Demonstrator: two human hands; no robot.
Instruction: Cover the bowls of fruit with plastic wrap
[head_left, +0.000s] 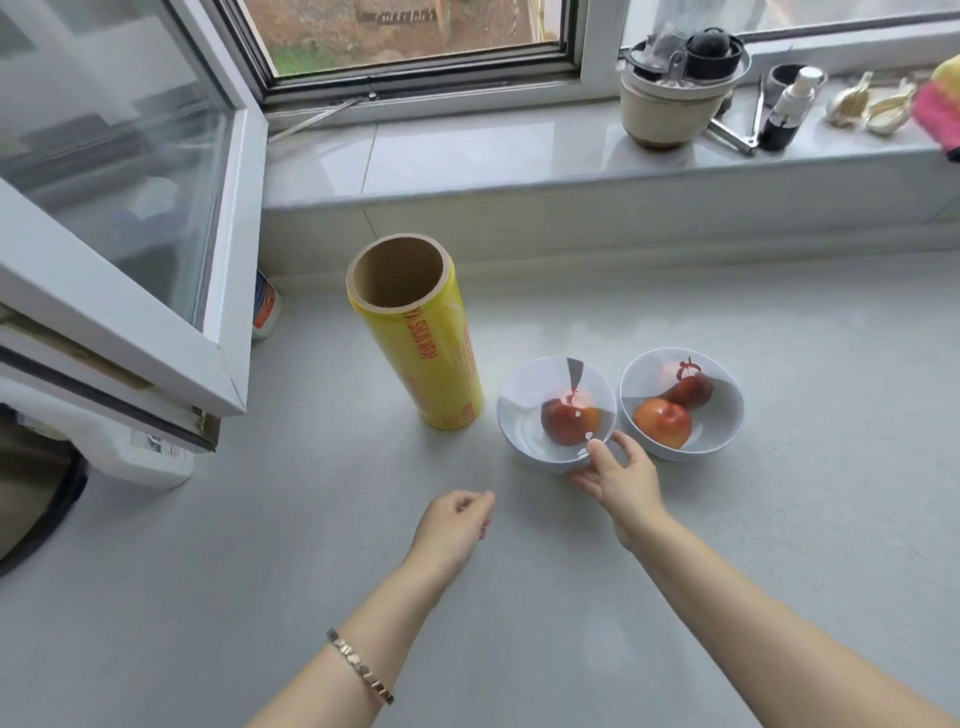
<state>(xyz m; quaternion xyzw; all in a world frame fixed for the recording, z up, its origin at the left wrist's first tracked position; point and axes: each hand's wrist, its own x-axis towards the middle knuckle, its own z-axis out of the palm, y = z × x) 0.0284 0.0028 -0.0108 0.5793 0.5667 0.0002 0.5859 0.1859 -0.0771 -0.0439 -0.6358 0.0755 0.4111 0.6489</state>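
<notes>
Two white bowls stand side by side on the pale counter. The left bowl (519, 415) holds one red fruit (569, 426); the right bowl (722, 415) holds two red-orange fruits (662, 422). A big yellow roll of plastic wrap (431, 348) stands upright just left of the bowls, its cardboard core open at the top. My right hand (621, 480) grips the near rim of the left bowl, thumb over the edge. My left hand (454, 522) hovers above the counter in front of the roll, fingers loosely curled, holding nothing. I cannot tell whether film lies over either bowl.
An open window sash (156, 218) juts over the counter at the left, with a white bottle (266, 306) behind it. On the sill at the back right stand a beige pot with utensils (675, 88), a spray bottle (789, 109) and garlic (872, 106).
</notes>
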